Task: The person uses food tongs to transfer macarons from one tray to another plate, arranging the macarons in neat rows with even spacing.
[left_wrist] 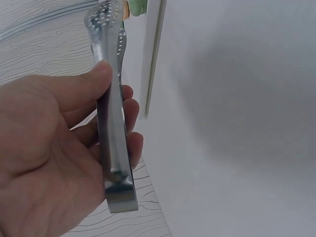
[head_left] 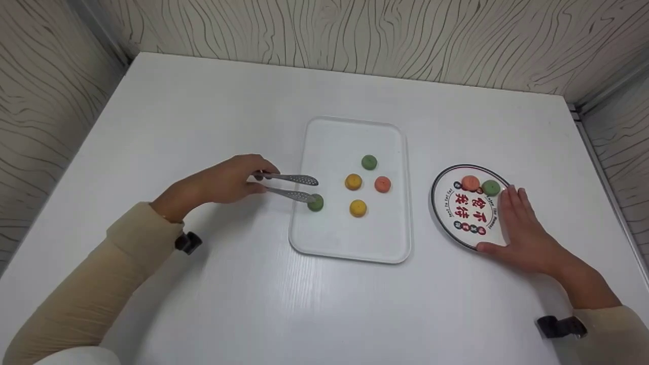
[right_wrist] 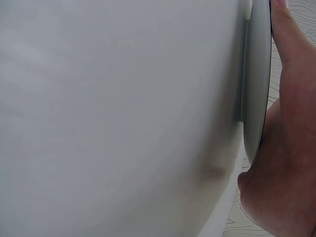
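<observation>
My left hand (head_left: 230, 177) grips metal tongs (left_wrist: 112, 128) with perforated tips, between the thumb and fingers. The tips stand apart over the left edge of a white tray (head_left: 350, 248). The nearer tip overlaps a green macaron (head_left: 316, 204) in the head view; I cannot tell whether they touch. Farther right on the tray lie another green macaron (head_left: 369, 162), two yellow macarons (head_left: 353, 181) and a coral one (head_left: 383, 184). My right hand (head_left: 525, 243) rests at the right rim of a round plate (head_left: 446, 223), fingers straight, thumb at its front edge.
On the plate, a coral macaron (head_left: 470, 183) and a green one (head_left: 491, 187) sit side by side near the far rim, above printed red characters. Tray and plate stand on a white table (head_left: 284, 314). Wood-grain patterned panels (head_left: 355, 35) border the table's far side and both sides.
</observation>
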Motion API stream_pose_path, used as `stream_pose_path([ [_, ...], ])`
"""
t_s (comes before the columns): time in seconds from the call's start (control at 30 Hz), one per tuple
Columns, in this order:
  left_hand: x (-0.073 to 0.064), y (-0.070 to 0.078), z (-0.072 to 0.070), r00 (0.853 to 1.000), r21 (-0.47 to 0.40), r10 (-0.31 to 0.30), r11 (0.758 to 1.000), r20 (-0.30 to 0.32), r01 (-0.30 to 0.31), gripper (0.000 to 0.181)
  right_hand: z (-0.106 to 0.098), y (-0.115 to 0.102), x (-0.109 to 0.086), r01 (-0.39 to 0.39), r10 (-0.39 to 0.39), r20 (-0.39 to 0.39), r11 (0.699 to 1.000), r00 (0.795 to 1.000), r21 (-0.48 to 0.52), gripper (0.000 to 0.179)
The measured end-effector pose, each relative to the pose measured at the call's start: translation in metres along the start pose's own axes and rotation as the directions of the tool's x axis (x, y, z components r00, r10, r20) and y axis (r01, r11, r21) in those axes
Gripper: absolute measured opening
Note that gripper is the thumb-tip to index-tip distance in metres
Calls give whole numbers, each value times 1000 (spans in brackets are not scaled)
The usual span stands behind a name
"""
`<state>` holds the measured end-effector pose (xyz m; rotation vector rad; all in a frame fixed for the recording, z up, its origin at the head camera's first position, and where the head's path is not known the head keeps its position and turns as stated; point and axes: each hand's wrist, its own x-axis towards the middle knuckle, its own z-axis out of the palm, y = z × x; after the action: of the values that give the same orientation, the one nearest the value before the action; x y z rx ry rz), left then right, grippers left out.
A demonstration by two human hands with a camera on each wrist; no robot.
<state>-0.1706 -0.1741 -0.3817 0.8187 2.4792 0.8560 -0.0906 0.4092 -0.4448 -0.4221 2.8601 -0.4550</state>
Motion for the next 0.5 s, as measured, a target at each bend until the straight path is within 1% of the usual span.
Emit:
stream_pose_path([
  [0.17,-1,-1,0,1000,10,6,1000,17,-7,34,1,1,0,0,0,0,1000,1000,5,123],
  [0.33,-2,-2,0,1000,36,13,999,18,-13,33,0,0,0,5,-5,-3,1000,1000,-8,123],
  [0.5,-3,0,-1,1000,60,-6,998,21,4,33,1,0,1,10,-10,-4,1000,1000,-8,123],
])
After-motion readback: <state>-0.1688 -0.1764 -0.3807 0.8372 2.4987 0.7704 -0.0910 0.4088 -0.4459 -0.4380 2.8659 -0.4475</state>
